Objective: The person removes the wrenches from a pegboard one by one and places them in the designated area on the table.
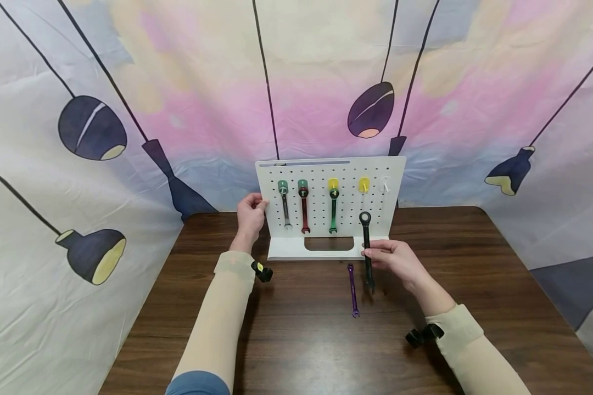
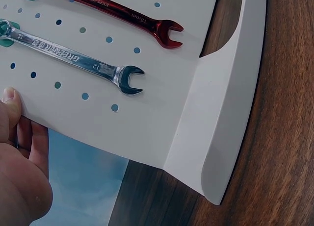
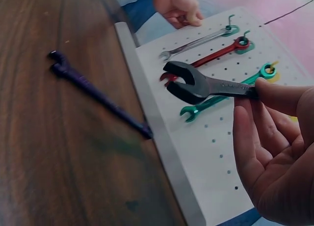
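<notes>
My right hand [image 1: 395,259] pinches a black combination wrench [image 1: 367,247] in front of the board, its ring end up and its forked end down. At the left edge of the white pegboard [image 1: 346,214], my left hand [image 1: 251,216] grips the panel between thumb and fingers. On the board hang a silver wrench [image 2: 73,56], a red wrench [image 2: 127,12] and a green wrench [image 3: 225,96], each by its ring end on a hook. A purple wrench [image 1: 353,291] lies on the table in front of the board's base.
Right of the green wrench, a yellow hook [image 1: 364,185] and a clear hook [image 1: 385,185] carry nothing. The pegboard stands on a brown wooden table [image 1: 301,340]. Behind it hangs a painted cloth [image 1: 202,82] with lamp shapes.
</notes>
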Demonstrator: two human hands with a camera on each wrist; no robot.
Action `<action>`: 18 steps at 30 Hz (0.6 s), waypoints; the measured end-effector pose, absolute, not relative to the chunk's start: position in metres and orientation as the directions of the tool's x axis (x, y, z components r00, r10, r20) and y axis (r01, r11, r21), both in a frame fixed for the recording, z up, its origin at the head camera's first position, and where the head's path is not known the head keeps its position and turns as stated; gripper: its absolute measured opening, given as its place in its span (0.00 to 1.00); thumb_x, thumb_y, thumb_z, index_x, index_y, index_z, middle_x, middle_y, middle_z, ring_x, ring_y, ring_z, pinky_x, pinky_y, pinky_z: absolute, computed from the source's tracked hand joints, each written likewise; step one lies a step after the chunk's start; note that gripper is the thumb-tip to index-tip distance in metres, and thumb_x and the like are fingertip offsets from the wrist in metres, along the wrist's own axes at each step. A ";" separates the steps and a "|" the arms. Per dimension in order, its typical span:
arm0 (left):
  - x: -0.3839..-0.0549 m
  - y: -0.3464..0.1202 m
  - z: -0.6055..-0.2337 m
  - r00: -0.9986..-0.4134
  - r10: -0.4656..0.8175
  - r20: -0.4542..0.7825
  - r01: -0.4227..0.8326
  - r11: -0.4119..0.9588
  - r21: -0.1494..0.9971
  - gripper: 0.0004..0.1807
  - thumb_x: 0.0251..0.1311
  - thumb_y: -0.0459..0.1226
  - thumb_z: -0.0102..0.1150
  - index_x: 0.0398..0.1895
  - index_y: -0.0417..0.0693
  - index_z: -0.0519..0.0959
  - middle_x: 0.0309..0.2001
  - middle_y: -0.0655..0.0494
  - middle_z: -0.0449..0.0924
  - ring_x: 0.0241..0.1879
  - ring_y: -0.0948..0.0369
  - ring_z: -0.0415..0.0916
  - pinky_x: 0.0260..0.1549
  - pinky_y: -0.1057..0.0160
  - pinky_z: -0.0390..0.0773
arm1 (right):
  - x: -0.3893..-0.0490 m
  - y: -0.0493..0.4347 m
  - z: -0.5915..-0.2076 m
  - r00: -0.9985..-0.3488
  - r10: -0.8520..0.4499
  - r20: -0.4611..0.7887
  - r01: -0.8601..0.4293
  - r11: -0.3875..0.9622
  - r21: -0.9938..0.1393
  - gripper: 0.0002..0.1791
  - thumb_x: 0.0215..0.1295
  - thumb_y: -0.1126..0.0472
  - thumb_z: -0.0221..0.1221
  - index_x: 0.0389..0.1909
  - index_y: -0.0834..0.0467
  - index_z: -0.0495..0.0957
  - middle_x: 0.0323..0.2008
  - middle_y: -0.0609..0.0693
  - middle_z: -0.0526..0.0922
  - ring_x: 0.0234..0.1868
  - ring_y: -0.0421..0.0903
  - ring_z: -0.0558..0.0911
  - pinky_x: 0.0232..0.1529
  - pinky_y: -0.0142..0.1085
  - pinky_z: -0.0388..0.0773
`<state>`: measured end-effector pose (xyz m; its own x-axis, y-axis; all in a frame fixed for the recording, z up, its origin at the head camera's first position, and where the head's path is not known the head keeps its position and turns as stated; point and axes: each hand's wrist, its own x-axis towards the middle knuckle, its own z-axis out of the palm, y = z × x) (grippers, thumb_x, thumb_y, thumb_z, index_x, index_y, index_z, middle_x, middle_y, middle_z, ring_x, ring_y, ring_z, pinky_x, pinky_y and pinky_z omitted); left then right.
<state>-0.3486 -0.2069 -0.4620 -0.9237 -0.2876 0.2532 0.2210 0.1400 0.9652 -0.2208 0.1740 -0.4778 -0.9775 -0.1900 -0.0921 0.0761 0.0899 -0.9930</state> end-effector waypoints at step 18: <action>-0.349 -0.206 -0.462 -0.919 -0.298 0.257 0.219 0.154 0.963 0.02 0.72 0.25 0.64 0.39 0.34 0.81 0.33 0.57 0.73 0.35 0.61 0.68 0.33 0.69 0.70 | -0.207 0.181 -0.510 -0.952 -0.242 -0.189 0.168 0.108 -0.980 0.24 0.74 0.65 0.65 0.63 0.76 0.75 0.43 0.52 0.92 0.40 0.36 0.86 0.43 0.32 0.85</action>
